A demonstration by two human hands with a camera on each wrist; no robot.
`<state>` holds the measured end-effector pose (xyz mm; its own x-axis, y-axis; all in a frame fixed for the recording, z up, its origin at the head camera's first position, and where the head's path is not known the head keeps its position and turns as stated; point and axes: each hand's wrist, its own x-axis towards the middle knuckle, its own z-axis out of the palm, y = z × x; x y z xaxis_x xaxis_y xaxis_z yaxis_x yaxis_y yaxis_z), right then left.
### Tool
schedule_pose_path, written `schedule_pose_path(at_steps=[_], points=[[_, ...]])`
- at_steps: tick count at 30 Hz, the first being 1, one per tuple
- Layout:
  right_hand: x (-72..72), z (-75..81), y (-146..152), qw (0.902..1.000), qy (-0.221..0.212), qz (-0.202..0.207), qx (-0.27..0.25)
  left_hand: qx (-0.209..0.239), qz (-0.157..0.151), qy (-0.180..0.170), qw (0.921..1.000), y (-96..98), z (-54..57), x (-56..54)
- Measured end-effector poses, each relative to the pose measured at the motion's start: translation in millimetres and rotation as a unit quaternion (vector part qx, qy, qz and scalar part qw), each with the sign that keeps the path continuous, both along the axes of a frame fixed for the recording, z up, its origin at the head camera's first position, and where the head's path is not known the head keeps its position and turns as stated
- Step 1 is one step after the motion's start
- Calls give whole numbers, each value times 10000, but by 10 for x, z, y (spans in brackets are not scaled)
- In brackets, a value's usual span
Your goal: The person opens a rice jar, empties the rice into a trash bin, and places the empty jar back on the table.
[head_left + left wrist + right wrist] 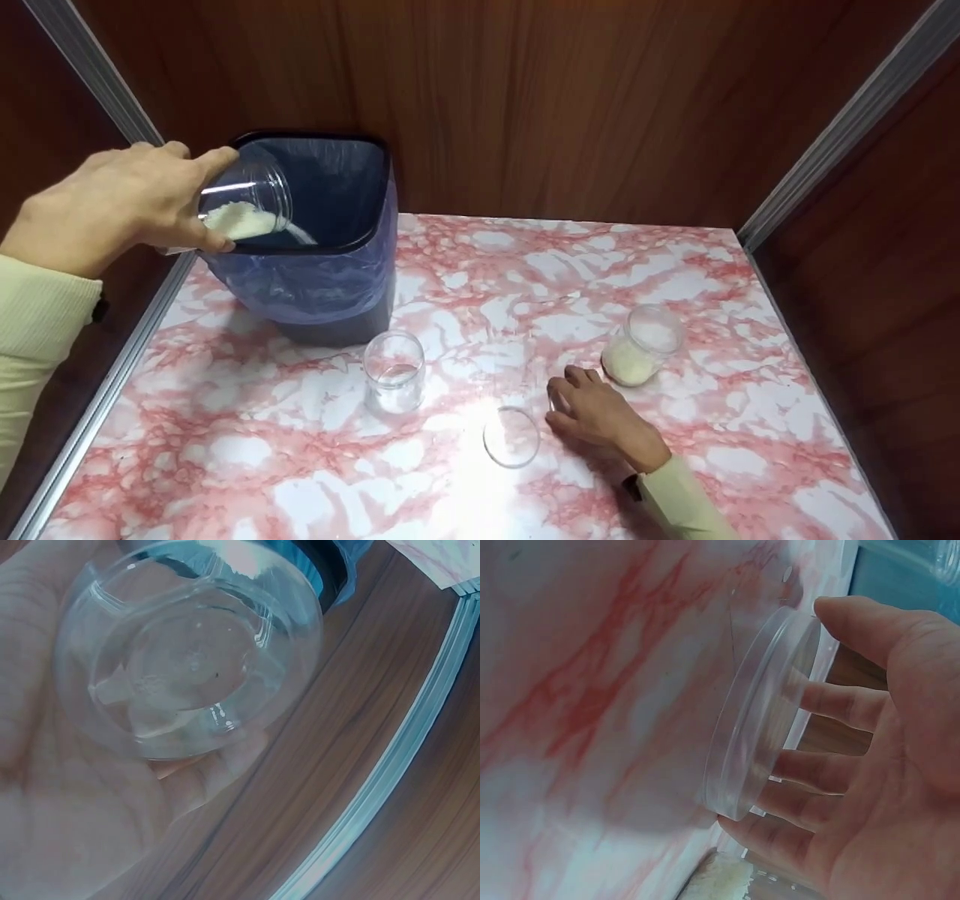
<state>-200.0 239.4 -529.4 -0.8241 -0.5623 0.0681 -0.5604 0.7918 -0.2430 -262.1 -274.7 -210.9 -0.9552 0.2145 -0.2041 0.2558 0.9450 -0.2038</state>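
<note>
High over the bin's left side, my left hand (pixel 124 199) grips a clear jar (pixel 247 196), tipped on its side with its mouth to the right. White granules (pixel 244 220) lie along its lower wall and spill from the mouth into the lined bin (pixel 337 289). The left wrist view shows the jar's round base (pixel 195 667) toward the camera. My right hand (pixel 592 409) is low at the table, its curled thumb and fingers around the rim of a clear lid (pixel 761 720). In the head view this hand mostly hides that lid.
Left of the right hand, a clear ring-shaped lid (pixel 511 466) lies flat. A clear open jar (pixel 395 382) stands before the bin. Right of the hand, another jar (pixel 643 345) holds pale granules. Wooden panels (pixel 525 105) enclose the marbled table (pixel 337 487).
</note>
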Motion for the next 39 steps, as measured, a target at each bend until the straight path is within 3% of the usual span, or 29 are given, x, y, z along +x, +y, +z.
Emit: schedule_pose_path(at_steps=[17, 25, 32, 39], points=[[-2, -11, -21, 10000, 72, 55, 0, -178, -29, 55, 9998, 45, 0, 9], [-3, 11, -13, 9997, -223, 33, 107, -327, -134, 37, 9994, 109, 3, -5], [-2, 8, -20, 9997, -248, 12, 77, -331, -348, 328, 9983, 187, 22, 13], [1, 5, -26, 9999, -161, 12, 62, -692, -519, 468, 9951, 316, 92, -15]])
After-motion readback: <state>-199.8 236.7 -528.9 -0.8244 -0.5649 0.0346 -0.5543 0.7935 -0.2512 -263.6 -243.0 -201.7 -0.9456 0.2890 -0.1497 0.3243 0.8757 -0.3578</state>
